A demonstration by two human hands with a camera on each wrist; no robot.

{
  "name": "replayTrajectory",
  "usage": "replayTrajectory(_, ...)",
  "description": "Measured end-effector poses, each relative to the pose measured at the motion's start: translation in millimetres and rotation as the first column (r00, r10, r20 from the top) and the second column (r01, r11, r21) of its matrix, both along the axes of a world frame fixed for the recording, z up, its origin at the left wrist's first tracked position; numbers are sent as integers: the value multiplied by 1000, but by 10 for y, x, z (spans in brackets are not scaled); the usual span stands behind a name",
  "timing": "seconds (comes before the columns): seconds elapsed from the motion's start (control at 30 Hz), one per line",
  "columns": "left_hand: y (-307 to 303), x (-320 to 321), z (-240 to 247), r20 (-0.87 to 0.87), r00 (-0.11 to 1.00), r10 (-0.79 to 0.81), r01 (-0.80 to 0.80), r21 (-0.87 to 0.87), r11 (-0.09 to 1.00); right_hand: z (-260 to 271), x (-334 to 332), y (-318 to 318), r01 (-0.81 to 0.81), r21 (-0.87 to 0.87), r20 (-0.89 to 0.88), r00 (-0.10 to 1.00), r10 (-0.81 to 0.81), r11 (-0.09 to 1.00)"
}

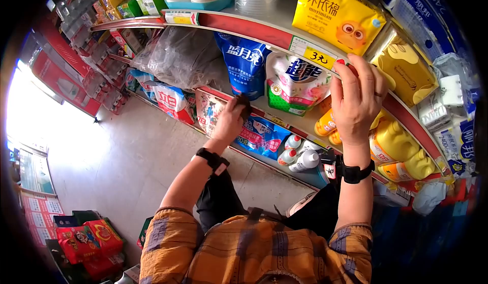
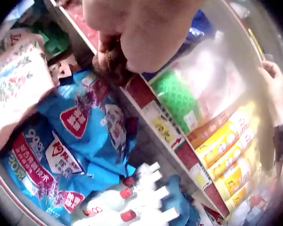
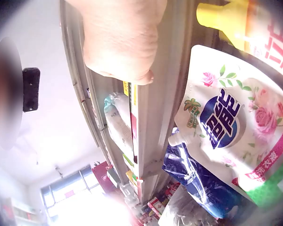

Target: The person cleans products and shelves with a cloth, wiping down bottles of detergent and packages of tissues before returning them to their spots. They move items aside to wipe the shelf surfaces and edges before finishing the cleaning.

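Observation:
In the head view my left hand (image 1: 230, 123) grips a dark brown crumpled wad (image 1: 244, 106) at the front edge of the lower shelf. The left wrist view shows this wad (image 2: 114, 61) pressed close to the red label strip (image 2: 139, 89), partly hidden by the fingers. Just behind it stands a blue detergent pouch (image 1: 245, 65). My right hand (image 1: 356, 98) is raised, its fingers bent over the upper shelf's edge beside a yellow price tag (image 1: 318, 56). A white and green detergent pouch (image 3: 240, 122) stands below that hand.
Yellow bottles (image 1: 401, 147) fill the lower shelf on the right. Blue bags (image 1: 262, 135) and white bottles (image 1: 305, 160) sit on the bottom level. A yellow tissue pack (image 1: 338, 14) rests on the upper shelf. Red packages (image 1: 91, 241) are stacked behind at the left.

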State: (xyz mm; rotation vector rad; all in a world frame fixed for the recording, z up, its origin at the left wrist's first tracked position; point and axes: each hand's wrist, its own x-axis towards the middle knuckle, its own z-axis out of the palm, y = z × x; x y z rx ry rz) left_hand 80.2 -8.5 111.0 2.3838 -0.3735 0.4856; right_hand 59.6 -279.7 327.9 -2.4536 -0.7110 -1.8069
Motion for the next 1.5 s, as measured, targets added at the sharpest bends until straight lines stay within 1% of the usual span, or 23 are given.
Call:
replayTrajectory(0.1,-198,-55,-80,22,1000,-7,7,7,1000,14,4,6,0,5,13,1000,0,1000)
replayTrajectory(0.17,-286,-126,-52,40,992,-117,114,82,990,12,-2,12,-7,7,22,1000,7,1000)
replayTrajectory(0.3,-186,-51,-114,-44,994,-104,109,121,987,9,3,10,2,-5,29,1000,-1,1000)
replayTrajectory(0.33,-71,17,-179,5,992,-126,123,207,971,10,-3,11,0,-1,17,1000,0,1000)
replayTrajectory(0.37,73,120,-393,-63,995,-76,92,300,950,9,-7,7,-1,3,6,1000,1,1000)
replayTrajectory(0.43,320,256,-373,168,984,-64,27,216,976,9,-5,4,-4,2,9,1000,4,1000)
replayTrajectory(0.5,498,213,-144,44,986,159,-161,55,985,9,-4,-17,-6,-1,13,1000,6,1000)
replayTrajectory(0.53,621,260,-117,19,983,183,-184,78,980,7,-1,-18,-10,-1,18,1000,10,1000)
replayTrajectory(0.63,810,352,-155,170,959,227,-255,162,953,-6,27,-5,-20,-1,33,999,20,1000)
replayTrajectory(0.73,685,354,-180,72,977,201,-207,80,975,-9,28,2,-14,-1,41,999,14,1000)
replayTrajectory(0.83,371,157,25,-41,998,43,-39,89,995,-15,34,-8,-17,-5,42,999,17,1000)
replayTrajectory(0.9,364,63,-113,15,1000,10,-13,164,986,-10,30,-11,15,-34,39,999,-14,999)
replayTrajectory(0.93,411,86,-134,-6,1000,11,-10,115,993,-13,33,-5,9,-28,42,999,-8,1000)
replayTrajectory(1.03,697,235,-130,-113,993,38,-31,62,998,-15,20,-7,15,-27,22,1000,-14,1000)
replayTrajectory(1.07,791,207,-85,-80,995,54,-63,-113,992,-11,22,-14,9,-31,25,1000,-8,999)
replayTrajectory(1.1,955,252,-185,-41,977,210,-211,-26,977,-7,29,-18,13,-31,30,999,-13,999)
replayTrajectory(1.17,1067,309,-133,100,945,311,-317,45,947,-14,31,-15,9,-34,36,999,-8,999)
replayTrajectory(1.27,933,424,-104,-19,960,279,-280,-86,956,-37,50,-17,32,-38,55,998,-29,999)
replayTrajectory(1.3,899,493,-265,55,953,297,-292,-88,952,-37,40,-5,28,-29,51,998,-27,999)
replayTrajectory(1.37,710,408,-290,71,924,375,-371,-62,926,-40,48,-12,27,-32,53,998,-25,999)
replayTrajectory(1.4,667,354,-348,67,937,343,-341,-50,939,-37,46,-12,26,-31,53,998,-24,999)
replayTrajectory(1.43,559,235,-220,-33,961,275,-276,-93,957,-34,45,-12,27,-32,52,998,-25,999)
replayTrajectory(1.5,430,111,-272,-9,996,92,-92,-84,992,-38,35,-6,27,-31,50,998,-26,999)
